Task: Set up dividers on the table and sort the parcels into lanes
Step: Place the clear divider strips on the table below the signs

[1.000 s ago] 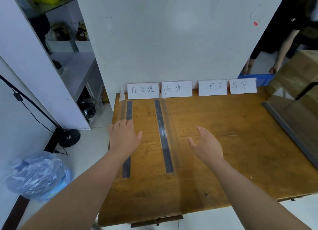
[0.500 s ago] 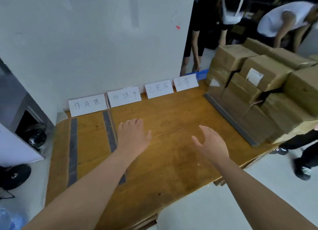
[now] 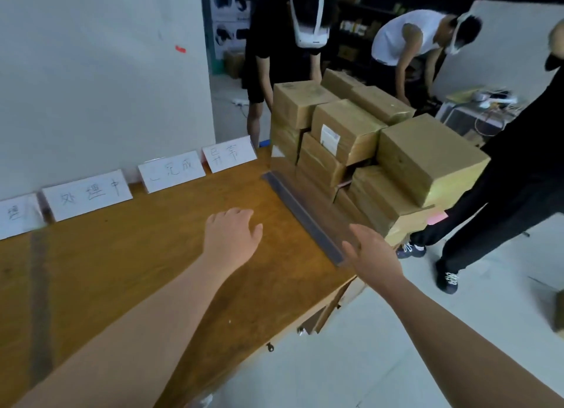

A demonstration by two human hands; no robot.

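A clear divider with a dark base strip (image 3: 302, 215) stands at the right end of the wooden table (image 3: 152, 270), leaning against a stack of brown cardboard parcels (image 3: 360, 151). My right hand (image 3: 374, 252) hovers open at the near end of that strip, not touching it as far as I can tell. My left hand (image 3: 232, 236) floats open above the table, left of the strip. Another dark divider strip (image 3: 38, 301) lies at the far left. White lane signs (image 3: 171, 171) with handwritten characters stand along the wall.
Three people stand around the parcel stack: one in black (image 3: 283, 50) behind it, one in a white top (image 3: 406, 38) bending further back, one in black trousers (image 3: 500, 200) at the right. The table's right corner (image 3: 345, 282) drops to a pale floor.
My view has swung right, from the two strips at the table's left to the parcel stack. Both hands have moved rightward, staying open and holding nothing.
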